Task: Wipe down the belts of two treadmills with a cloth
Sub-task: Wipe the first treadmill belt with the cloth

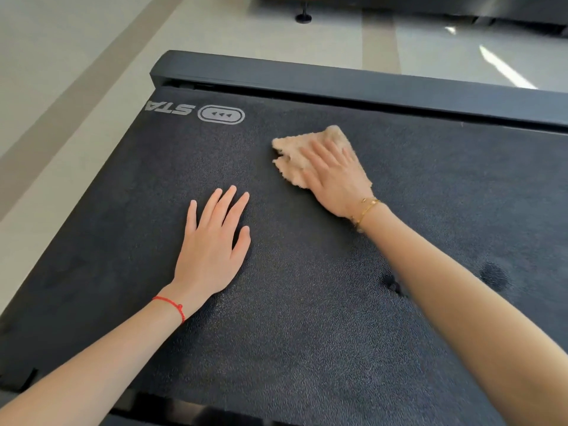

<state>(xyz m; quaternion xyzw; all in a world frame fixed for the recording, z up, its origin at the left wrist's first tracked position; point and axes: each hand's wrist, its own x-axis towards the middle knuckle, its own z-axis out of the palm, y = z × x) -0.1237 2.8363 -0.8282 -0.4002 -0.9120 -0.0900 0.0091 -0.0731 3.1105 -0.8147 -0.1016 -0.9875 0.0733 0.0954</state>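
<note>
Head view: right hand spread flat on tan cloth, pressing it onto dark treadmill belt near the end rail, likely for full wiping contact. Left hand open, palm down on belt beside it, probably bracing body weight.

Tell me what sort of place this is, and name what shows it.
Probably a gym or fitness room. The cloth under the right hand lies on a treadmill belt with printed arrows, the left hand rests flat beside it, and part of another machine stands across the pale floor.
</note>
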